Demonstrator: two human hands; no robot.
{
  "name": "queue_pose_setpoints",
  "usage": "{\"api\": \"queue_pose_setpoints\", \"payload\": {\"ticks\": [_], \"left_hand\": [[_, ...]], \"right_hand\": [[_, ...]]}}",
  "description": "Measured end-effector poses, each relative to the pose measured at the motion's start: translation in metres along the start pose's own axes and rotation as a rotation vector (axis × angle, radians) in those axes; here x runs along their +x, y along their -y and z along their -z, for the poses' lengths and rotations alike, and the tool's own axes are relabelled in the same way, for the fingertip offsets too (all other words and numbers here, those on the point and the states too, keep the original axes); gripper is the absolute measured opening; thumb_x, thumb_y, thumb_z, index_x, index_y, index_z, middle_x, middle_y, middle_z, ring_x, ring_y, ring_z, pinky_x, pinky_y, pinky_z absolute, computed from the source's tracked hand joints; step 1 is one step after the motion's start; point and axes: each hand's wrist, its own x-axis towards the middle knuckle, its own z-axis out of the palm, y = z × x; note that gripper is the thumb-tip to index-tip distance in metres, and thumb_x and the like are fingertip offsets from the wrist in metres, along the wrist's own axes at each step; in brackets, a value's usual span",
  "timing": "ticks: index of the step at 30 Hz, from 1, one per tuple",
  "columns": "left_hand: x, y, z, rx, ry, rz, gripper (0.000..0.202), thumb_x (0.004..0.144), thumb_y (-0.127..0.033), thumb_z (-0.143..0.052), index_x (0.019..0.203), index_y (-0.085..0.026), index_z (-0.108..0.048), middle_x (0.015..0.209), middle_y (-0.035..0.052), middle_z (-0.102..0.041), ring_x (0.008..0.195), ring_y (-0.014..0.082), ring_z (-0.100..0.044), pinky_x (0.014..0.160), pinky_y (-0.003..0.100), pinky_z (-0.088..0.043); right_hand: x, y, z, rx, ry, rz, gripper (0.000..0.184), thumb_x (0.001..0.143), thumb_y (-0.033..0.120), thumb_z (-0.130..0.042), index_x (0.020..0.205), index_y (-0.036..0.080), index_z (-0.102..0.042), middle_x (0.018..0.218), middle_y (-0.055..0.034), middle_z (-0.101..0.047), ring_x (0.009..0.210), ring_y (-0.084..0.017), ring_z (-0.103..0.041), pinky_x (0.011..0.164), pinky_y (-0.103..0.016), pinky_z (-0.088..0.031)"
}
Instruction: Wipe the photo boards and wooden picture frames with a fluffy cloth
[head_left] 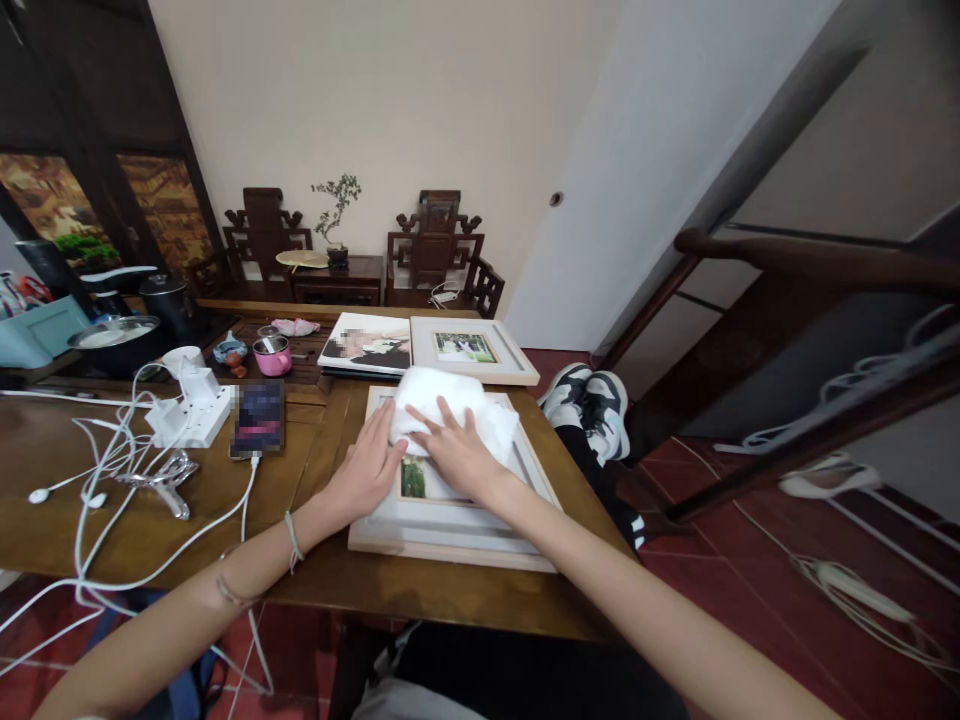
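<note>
A picture frame (442, 540) with a pale wooden edge and a photo inside lies flat near the front of the wooden table. On its upper part rests a bunched white cloth (439, 388). My right hand (457, 450) presses down on the cloth, its fingers spread. My left hand (369, 468) lies along the left side of the frame with fingers stretched out, touching the cloth's left edge. Between my hands, part of the photo shows green foliage; the cloth and my right hand hide the rest.
Beyond are a second picture frame (510, 352) and a photo print (367, 342). Left of my hands lie a phone (257, 420), a power strip (202, 415) and tangled white cables. A pink cup (272, 356) stands farther back. Someone's sneakers (589, 405) show beside the table's right edge.
</note>
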Motion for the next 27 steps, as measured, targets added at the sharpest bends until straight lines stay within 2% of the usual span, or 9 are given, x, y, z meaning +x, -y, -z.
{"api": "queue_pose_setpoints", "payload": {"ticks": [2, 4, 8, 11, 15, 17, 19, 24, 27], "left_hand": [[0.0, 0.002, 0.0, -0.025, -0.014, 0.003, 0.061, 0.101, -0.048, -0.026, 0.152, -0.018, -0.014, 0.159, 0.0129, -0.02, 0.148, 0.0251, -0.018, 0.12, 0.048, -0.02], [0.0, 0.002, -0.001, -0.041, -0.024, 0.026, 0.062, 0.101, -0.05, -0.024, 0.152, -0.017, -0.015, 0.159, 0.0133, -0.021, 0.148, 0.0254, -0.018, 0.12, 0.048, -0.02], [-0.002, -0.001, -0.001, -0.037, -0.03, 0.083, 0.062, 0.101, -0.05, -0.022, 0.151, -0.015, -0.019, 0.158, 0.0146, -0.024, 0.147, 0.0264, -0.02, 0.119, 0.049, -0.022], [-0.003, -0.002, -0.001, 0.021, -0.011, 0.116, 0.061, 0.1, -0.049, -0.026, 0.15, -0.013, -0.023, 0.156, 0.0159, -0.028, 0.146, 0.0281, -0.023, 0.117, 0.051, -0.025], [-0.001, 0.002, -0.004, 0.138, 0.028, 0.125, 0.051, 0.098, -0.036, -0.035, 0.142, -0.011, -0.038, 0.153, 0.0168, -0.035, 0.146, 0.028, -0.024, 0.117, 0.051, -0.026], [-0.001, 0.005, -0.006, 0.185, 0.046, 0.111, 0.045, 0.095, -0.025, -0.037, 0.137, -0.011, -0.044, 0.152, 0.0164, -0.036, 0.146, 0.0269, -0.023, 0.117, 0.05, -0.027], [0.0, 0.006, -0.006, 0.208, 0.054, 0.104, 0.042, 0.093, -0.017, -0.036, 0.133, -0.01, -0.048, 0.152, 0.0159, -0.037, 0.147, 0.0262, -0.022, 0.117, 0.05, -0.027], [0.001, 0.001, -0.002, 0.171, 0.082, 0.099, 0.045, 0.091, -0.01, -0.034, 0.132, -0.013, -0.051, 0.15, 0.012, -0.041, 0.146, 0.0228, -0.026, 0.116, 0.048, -0.03], [0.001, 0.0, -0.001, 0.143, 0.088, 0.09, 0.049, 0.089, -0.007, -0.033, 0.136, -0.014, -0.048, 0.148, 0.0106, -0.045, 0.144, 0.0206, -0.029, 0.116, 0.046, -0.031]], "right_hand": [[0.014, 0.006, 0.004, -0.025, -0.026, 0.031, 0.061, 0.082, -0.004, -0.04, 0.134, 0.025, -0.058, 0.159, -0.0026, -0.025, 0.143, -0.047, -0.011, 0.104, -0.076, -0.024], [0.011, 0.017, 0.01, -0.03, -0.011, 0.077, 0.06, 0.082, -0.005, -0.041, 0.132, 0.023, -0.059, 0.157, -0.0045, -0.029, 0.142, -0.047, -0.013, 0.105, -0.074, -0.024], [-0.035, 0.032, 0.021, 0.045, 0.121, 0.191, 0.07, 0.071, -0.008, -0.044, 0.134, 0.017, -0.058, 0.155, -0.008, -0.032, 0.142, -0.047, -0.016, 0.107, -0.071, -0.025], [-0.077, 0.021, 0.028, 0.142, 0.2, 0.219, 0.079, 0.063, -0.01, -0.042, 0.133, 0.022, -0.059, 0.155, -0.0025, -0.032, 0.144, -0.04, -0.014, 0.111, -0.065, -0.025], [-0.108, -0.006, 0.039, 0.187, 0.296, 0.085, 0.078, 0.058, -0.012, -0.038, 0.121, 0.024, -0.069, 0.147, -0.0031, -0.047, 0.145, -0.032, -0.017, 0.112, -0.056, -0.03], [-0.11, -0.009, 0.043, 0.171, 0.317, 0.035, 0.073, 0.059, -0.011, -0.039, 0.115, 0.023, -0.072, 0.142, -0.0051, -0.052, 0.144, -0.033, -0.022, 0.11, -0.055, -0.033], [-0.104, -0.002, 0.045, 0.156, 0.305, 0.049, 0.068, 0.062, -0.01, -0.042, 0.115, 0.022, -0.072, 0.141, -0.006, -0.053, 0.142, -0.036, -0.027, 0.109, -0.055, -0.035], [-0.078, 0.035, 0.04, 0.184, 0.184, 0.194, 0.065, 0.066, -0.006, -0.045, 0.121, 0.02, -0.068, 0.148, -0.0025, -0.045, 0.141, -0.039, -0.026, 0.109, -0.058, -0.032], [-0.076, 0.041, 0.033, 0.203, 0.14, 0.203, 0.065, 0.067, -0.006, -0.045, 0.124, 0.018, -0.067, 0.149, -0.0032, -0.043, 0.142, -0.038, -0.024, 0.112, -0.058, -0.028]]}}
